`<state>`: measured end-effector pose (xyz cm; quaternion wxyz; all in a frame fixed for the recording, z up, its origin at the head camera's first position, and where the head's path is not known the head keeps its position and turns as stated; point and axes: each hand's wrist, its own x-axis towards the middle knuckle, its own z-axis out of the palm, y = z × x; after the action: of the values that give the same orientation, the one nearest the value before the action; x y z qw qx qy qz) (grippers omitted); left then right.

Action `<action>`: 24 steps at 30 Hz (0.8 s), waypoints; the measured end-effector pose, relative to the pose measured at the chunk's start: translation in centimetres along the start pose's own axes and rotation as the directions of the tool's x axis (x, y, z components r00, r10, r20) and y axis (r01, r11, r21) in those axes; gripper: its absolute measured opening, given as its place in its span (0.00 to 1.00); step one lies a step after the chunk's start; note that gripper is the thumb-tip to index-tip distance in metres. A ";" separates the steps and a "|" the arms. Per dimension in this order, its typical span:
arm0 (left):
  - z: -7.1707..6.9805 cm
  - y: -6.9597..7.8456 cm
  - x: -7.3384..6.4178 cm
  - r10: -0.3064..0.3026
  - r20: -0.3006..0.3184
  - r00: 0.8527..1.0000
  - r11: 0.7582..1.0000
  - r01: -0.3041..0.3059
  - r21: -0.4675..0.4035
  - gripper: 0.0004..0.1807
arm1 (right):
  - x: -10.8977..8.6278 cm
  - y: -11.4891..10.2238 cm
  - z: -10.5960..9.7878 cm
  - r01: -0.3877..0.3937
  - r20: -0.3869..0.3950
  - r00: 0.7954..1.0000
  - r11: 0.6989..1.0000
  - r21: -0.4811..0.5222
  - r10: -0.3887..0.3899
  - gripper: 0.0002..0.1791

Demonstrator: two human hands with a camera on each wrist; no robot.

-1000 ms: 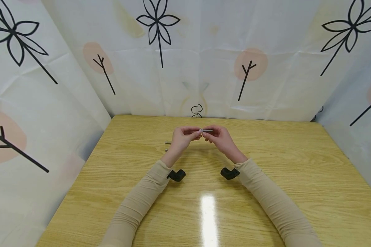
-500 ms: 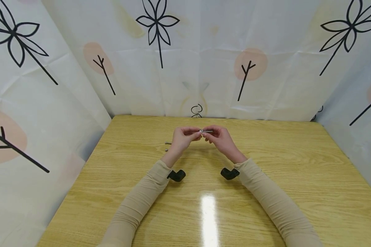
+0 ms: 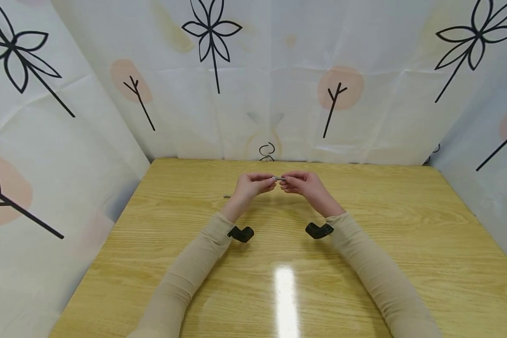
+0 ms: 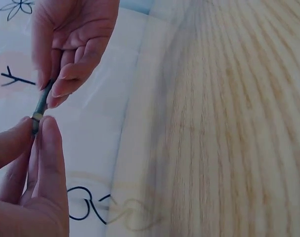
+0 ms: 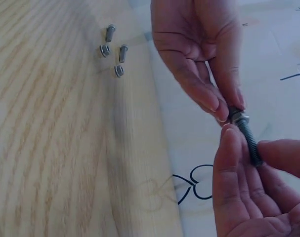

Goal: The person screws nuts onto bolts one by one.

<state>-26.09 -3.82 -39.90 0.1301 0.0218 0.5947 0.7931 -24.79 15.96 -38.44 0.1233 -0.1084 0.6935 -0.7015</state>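
A metal bolt (image 5: 248, 136) with a nut (image 5: 241, 120) close to its head is held level between both hands, above the far part of the table. My left hand (image 3: 249, 188) pinches the head end between thumb and fingertips, partly covering it. On the other side, my right hand (image 3: 306, 185) pinches the threaded shaft near its free end. In the right wrist view, the shaft's threads show between the nut and the right thumb. The left wrist view shows the bolt (image 4: 41, 106) spanning the two hands' fingertips.
On the wooden table (image 3: 363, 197) lie two more bolts (image 5: 110, 33) and two loose nuts (image 5: 119, 71), left of the hands and mostly hidden by the left wrist in the head view. A patterned curtain (image 3: 274, 108) hangs behind the table's far edge.
My right hand has shifted slightly right along the shaft, its thumb moving from beside the nut to the free end. The left hand keeps its grip. The head view has shifted slightly.
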 end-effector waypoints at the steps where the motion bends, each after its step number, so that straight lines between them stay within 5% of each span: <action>1: -0.1 -0.1 0.3 -0.037 0.002 0.999 0.999 0.037 -0.037 0.13 | 0.1 0.0 -0.1 -0.015 0.000 1.000 1.000 0.008 0.015 0.18; 5: -0.3 -0.1 1.3 -0.150 0.027 0.988 0.979 0.153 -0.134 0.13 | 0.4 0.1 -0.6 -0.061 -0.001 0.998 0.998 0.033 0.061 0.17; 11: -0.3 -0.2 2.1 -0.209 0.049 0.977 0.971 0.213 -0.111 0.14 | 1.1 0.9 -1.5 -0.103 -0.009 0.995 0.994 0.028 0.103 0.17; 18: 0.3 -0.9 3.1 -0.270 -0.006 0.963 0.958 0.268 -0.098 0.15 | 1.6 2.3 -2.7 -0.147 -0.074 0.986 0.989 0.033 0.149 0.19; 24: 0.7 -1.4 3.8 -0.331 -0.070 0.941 0.941 0.324 -0.096 0.17 | 1.9 3.1 -3.7 -0.225 -0.058 0.970 0.961 0.161 0.237 0.20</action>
<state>-29.35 -1.89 -41.52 0.2359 -0.1166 0.5613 0.7846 -27.68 18.80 -41.66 0.1856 0.0102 0.6497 -0.7371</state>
